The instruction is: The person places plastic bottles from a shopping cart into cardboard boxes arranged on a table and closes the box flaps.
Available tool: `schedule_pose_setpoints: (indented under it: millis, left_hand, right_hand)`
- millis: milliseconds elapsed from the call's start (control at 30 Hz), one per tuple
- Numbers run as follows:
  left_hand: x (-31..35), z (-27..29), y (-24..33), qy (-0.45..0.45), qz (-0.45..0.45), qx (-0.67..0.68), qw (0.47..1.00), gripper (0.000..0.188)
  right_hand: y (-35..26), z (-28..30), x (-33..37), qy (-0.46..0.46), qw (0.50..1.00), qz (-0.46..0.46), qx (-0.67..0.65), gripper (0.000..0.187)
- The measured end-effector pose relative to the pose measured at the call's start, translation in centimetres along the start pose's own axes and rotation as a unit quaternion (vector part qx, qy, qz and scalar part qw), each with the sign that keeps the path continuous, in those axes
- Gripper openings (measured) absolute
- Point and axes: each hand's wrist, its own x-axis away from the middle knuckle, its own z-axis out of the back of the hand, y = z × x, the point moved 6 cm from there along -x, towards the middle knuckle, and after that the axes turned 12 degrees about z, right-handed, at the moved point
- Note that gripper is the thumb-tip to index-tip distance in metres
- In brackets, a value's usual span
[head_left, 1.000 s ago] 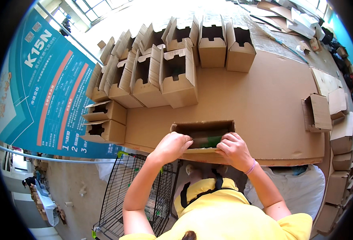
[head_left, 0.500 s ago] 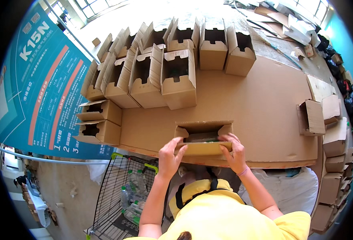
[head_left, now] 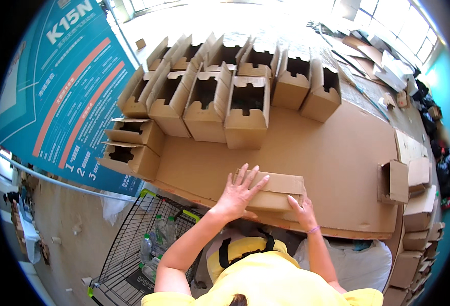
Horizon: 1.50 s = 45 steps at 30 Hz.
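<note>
A small brown cardboard box (head_left: 273,198) lies near the front edge of the cardboard-covered table (head_left: 337,173), its top flap folded down over the opening. My left hand (head_left: 237,196) rests on the box's left part with its fingers spread flat across the top. At the other end, my right hand (head_left: 302,210) grips the right side, thumb on the front face and fingers partly hidden behind the corner. Farther back stand several open cardboard boxes (head_left: 245,120) in two rows, their notched flaps raised.
Two open boxes (head_left: 133,158) lie at the table's left edge, and another box (head_left: 393,181) sits at the right. A wire cart (head_left: 133,239) with plastic bottles stands at the front left. A blue banner (head_left: 66,102) leans beyond it. Stacked boxes (head_left: 408,265) line the right.
The box's opening is now covered by its flap. My left hand has gone from its edge to flat on top, my right to the right end. The whole view has shifted.
</note>
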Motion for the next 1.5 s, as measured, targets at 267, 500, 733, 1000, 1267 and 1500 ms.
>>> schedule_pose_setpoints:
  millis: [267, 500, 733, 1000, 1267, 1500]
  left_hand:
    - [0.5, -0.8, -3.8, 0.095, -0.01, -0.073, 0.993, 0.078]
    - [2.5, 2.2, -14.9, 0.1, 0.118, -0.159, 0.975, 0.076]
    - [2.2, 3.1, -24.3, 0.265, 0.195, -0.068, 0.942, 0.071]
    - [0.7, 2.9, -25.6, 0.294, 0.191, -0.04, 0.936, 0.065]
    - [-0.4, 3.2, -24.2, 0.261, 0.189, -0.047, 0.946, 0.076]
    - [2.2, 2.9, -19.4, 0.361, 0.226, -0.001, 0.905, 0.055]
  right_hand:
    - [-0.4, -2.3, -1.3, -0.237, 0.959, -0.127, -0.095, 0.08]
    - [-5.0, -15.9, -7.8, -0.257, 0.961, -0.044, -0.088, 0.101]
    - [-8.3, -26.8, -13.5, -0.167, 0.967, 0.009, -0.191, 0.067]
    - [-8.6, -27.4, -16.2, -0.101, 0.977, 0.025, -0.184, 0.056]
    - [-5.1, -25.6, -13.4, -0.161, 0.978, 0.097, -0.089, 0.073]
    - [-1.9, -9.9, -5.4, -0.175, 0.978, 0.099, -0.05, 0.049]
